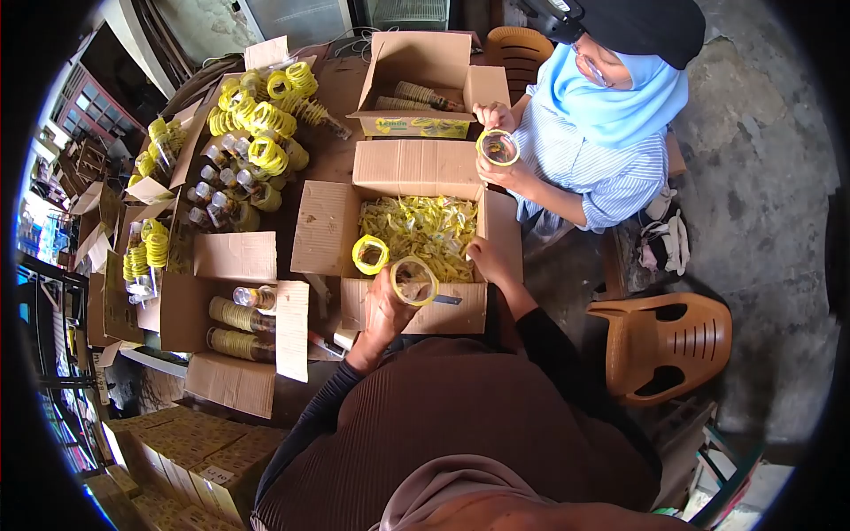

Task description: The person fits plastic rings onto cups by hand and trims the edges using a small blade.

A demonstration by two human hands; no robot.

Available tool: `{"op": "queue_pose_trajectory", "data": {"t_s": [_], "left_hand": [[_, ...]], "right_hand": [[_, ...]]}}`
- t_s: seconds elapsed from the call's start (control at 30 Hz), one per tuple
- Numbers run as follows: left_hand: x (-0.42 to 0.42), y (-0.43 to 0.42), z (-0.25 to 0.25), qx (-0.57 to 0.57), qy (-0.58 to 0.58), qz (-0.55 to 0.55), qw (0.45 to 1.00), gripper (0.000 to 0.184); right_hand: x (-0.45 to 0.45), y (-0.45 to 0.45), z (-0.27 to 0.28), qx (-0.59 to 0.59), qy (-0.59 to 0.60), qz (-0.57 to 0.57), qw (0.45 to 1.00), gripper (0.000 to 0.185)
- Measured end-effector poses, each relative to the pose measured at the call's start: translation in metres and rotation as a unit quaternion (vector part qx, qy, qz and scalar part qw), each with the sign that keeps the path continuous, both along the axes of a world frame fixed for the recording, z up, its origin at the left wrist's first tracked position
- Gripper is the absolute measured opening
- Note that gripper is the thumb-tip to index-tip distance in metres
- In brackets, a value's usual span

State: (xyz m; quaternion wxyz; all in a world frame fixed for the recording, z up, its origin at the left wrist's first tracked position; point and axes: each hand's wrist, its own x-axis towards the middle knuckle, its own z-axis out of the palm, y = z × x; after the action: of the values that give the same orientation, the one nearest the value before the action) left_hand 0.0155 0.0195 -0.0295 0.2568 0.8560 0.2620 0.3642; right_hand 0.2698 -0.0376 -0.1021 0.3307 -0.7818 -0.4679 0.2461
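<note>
Currently, a clear, round plastic container with a yellow rim (414, 281) is held by the left hand (379, 311), the fingers curled around its side and the mouth facing up. The right hand (496, 263) is partly closed at the right side of the open brown cardboard box (414, 168); whether anything is pinched in its fingertips cannot be told. Inside the box, a loose heap of small yellow packets (416, 221) is seen. Just beside the container, at the box's left edge, a yellow ring-shaped piece (370, 255) is noted.

Handling, as judged: container light, smooth, thin-walled, likely to dent if squeezed; best gripped around the side, below the rim. Packets appear light, soft and slippery, best pinched singly.

Farther out, across the tabletop (341, 80), bunches of yellow rings (270, 119) are grouped at left. At right, a similar cup (498, 149) is held in a co-worker's hand (512, 173).
</note>
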Motion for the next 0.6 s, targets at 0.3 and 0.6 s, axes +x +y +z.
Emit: {"op": "queue_pose_trajectory", "data": {"t_s": [0.3,0.6], "left_hand": [[-0.003,0.01,-0.024,-0.077,-0.014,0.017,0.997,0.083],[0.001,0.017,-0.01,-0.406,-0.143,-0.078,0.899,0.059]], "right_hand": [[-0.02,0.001,-0.001,0.11,0.031,-0.012,0.993,0.021],[-0.042,0.003,0.061,0.251,-0.111,0.122,0.954,0.029]]}}
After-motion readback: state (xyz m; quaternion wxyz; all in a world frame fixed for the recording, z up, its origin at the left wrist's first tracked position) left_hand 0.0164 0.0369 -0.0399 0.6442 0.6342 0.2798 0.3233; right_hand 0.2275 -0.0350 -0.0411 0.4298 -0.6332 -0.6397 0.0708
